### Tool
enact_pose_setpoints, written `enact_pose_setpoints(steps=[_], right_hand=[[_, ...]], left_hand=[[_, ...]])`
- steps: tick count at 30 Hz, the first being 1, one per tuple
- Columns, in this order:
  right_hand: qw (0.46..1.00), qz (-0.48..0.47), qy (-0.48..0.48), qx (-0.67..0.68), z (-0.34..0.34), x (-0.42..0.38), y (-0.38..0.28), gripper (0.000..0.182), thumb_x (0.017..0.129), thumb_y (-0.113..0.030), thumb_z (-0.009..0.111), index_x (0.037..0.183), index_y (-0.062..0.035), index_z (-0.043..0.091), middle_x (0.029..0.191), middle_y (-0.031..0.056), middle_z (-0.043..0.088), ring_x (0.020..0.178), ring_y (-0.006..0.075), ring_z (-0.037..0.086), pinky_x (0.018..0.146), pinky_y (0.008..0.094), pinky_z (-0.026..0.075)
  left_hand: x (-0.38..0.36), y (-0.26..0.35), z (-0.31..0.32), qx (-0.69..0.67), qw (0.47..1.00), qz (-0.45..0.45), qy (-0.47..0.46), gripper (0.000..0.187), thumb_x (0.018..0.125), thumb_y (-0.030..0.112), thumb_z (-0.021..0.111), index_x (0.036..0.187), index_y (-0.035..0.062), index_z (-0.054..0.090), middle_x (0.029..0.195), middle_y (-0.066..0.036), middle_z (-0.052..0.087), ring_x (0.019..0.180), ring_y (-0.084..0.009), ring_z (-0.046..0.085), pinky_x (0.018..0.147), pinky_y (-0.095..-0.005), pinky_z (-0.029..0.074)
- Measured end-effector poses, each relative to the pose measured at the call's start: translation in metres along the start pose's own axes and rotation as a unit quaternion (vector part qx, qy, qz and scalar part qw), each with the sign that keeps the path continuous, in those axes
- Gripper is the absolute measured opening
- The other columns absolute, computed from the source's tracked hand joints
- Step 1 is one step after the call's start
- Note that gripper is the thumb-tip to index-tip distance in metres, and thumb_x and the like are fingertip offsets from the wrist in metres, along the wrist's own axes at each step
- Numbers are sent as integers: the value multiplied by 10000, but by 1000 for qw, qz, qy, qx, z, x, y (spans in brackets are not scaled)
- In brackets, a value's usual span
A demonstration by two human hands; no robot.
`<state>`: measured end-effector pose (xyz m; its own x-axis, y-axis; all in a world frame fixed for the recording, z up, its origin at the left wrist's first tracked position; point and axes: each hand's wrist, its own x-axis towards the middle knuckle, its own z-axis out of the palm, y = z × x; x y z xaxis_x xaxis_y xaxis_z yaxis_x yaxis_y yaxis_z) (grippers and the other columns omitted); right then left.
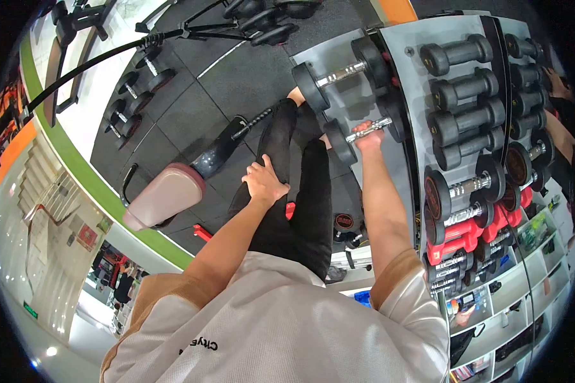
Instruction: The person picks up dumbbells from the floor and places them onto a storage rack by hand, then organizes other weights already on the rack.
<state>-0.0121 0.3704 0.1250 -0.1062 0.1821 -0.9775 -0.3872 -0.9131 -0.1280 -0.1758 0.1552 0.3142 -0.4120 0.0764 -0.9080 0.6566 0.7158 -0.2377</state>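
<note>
My right hand [368, 136] is wrapped round the chrome handle of a dumbbell [342, 142] with round black heads, at the grey rack on the right. Just beyond it, a second, larger-looking dumbbell [308, 87] lies on the grey shelf [364, 185]. My left hand [266, 184] lies on my thigh in black trousers, thumb apart from the fingers, with nothing in it.
To the left stands a padded bench [166, 195]. Several dumbbells [131, 89] sit on the dark floor tiles farther left. A mirror [466, 96] at the right reflects dumbbells, and a black bar [102, 60] crosses the upper left.
</note>
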Motion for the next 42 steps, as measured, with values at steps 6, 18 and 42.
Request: enact_pose_setpoints(steps=[6, 18, 42], right_hand=[[997, -1, 55, 52, 16, 10, 4, 321, 820, -332, 277, 597, -115, 359, 477, 20, 297, 433, 173, 296, 518, 340, 314], [999, -16, 34, 16, 20, 30, 6, 362, 820, -388, 286, 598, -121, 389, 493, 23, 337, 426, 172, 324, 482, 334, 306], [995, -36, 88, 36, 10, 39, 7, 330, 862, -317, 279, 794, -63, 479, 714, 90, 500, 643, 230, 494, 652, 376, 436]], left_hand=[[3, 5, -7, -17, 1000, -14, -19, 981, 586, 512, 704, 1318, 54, 240, 1066, -166, 485, 1023, -293, 495, 801, -492, 451], [14, 3, -11, -25, 1000, 2, 11, 999, 553, 499, 711, 1305, 21, 259, 1034, -183, 487, 985, -316, 507, 742, -503, 472], [10, -4, -3, 9, 1000, 9, 2, 987, 571, 495, 696, 1315, 19, 256, 1088, -192, 472, 1028, -334, 490, 776, -526, 463]])
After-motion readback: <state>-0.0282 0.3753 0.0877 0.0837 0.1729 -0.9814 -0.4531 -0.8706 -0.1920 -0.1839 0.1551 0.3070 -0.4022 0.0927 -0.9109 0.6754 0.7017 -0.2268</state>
